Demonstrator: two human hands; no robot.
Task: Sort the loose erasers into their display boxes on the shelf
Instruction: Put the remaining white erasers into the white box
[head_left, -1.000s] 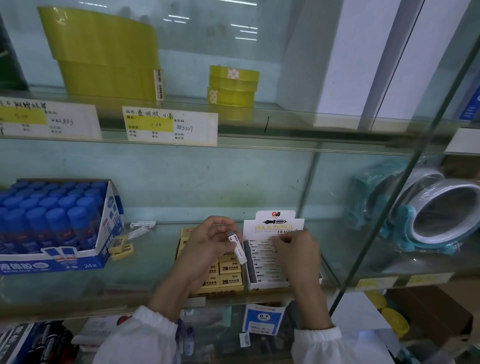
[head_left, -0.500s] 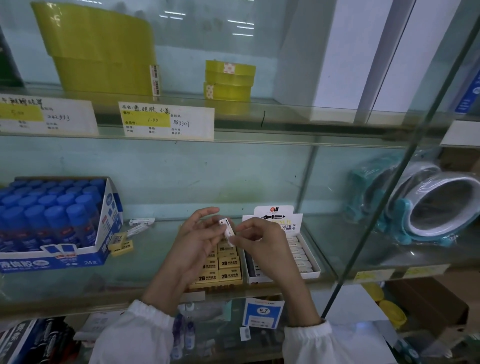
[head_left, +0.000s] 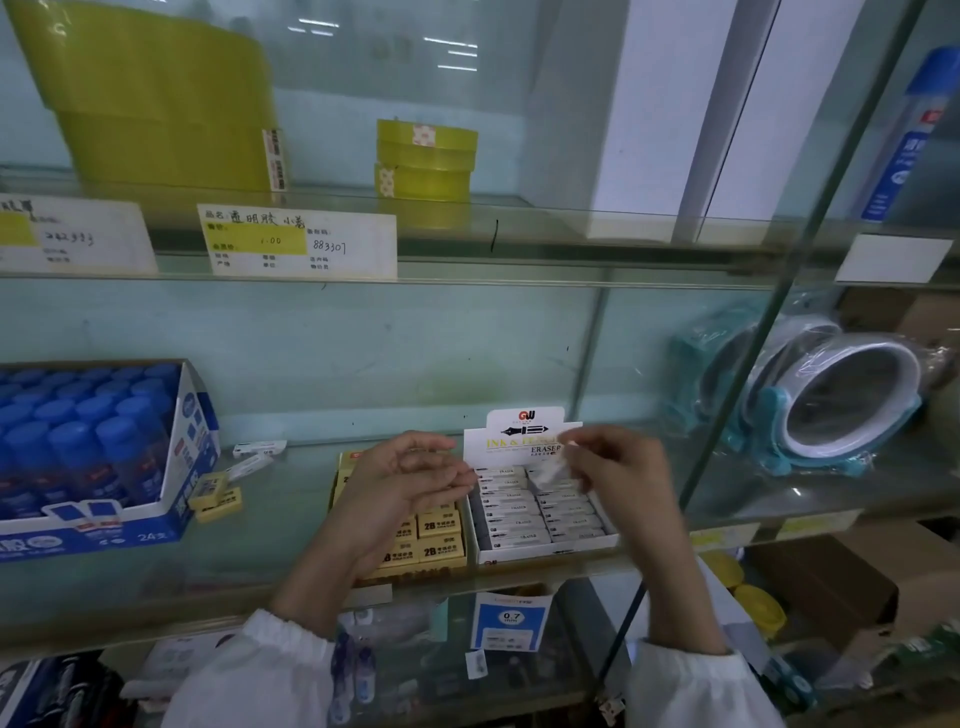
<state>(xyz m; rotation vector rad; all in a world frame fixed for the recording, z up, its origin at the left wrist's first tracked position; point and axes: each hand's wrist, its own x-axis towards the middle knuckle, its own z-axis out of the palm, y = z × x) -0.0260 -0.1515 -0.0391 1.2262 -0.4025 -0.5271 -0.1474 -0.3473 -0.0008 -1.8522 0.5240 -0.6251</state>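
My right hand (head_left: 618, 467) pinches a white eraser (head_left: 553, 470) just above the back rows of the white display box (head_left: 545, 551), which is nearly full of white erasers under an "ERASER" header card. My left hand (head_left: 400, 488) hovers over the yellow 2B eraser box (head_left: 431, 540) with loosely curled fingers and holds nothing. Two loose yellow erasers (head_left: 215, 499) lie on the glass shelf left of the boxes. Two loose white erasers (head_left: 257, 452) lie further back.
A blue-and-white carton of glue sticks (head_left: 98, 467) stands at the left of the shelf (head_left: 291, 519). Wrapped teal-framed mirrors (head_left: 831, 410) sit at the right behind a slanted glass edge. Yellow tape rolls (head_left: 423, 161) and price labels are on the shelf above.
The white eraser passed from my left hand to my right. My right hand carried it rightward over the white box, while my left hand lowered empty over the yellow box.
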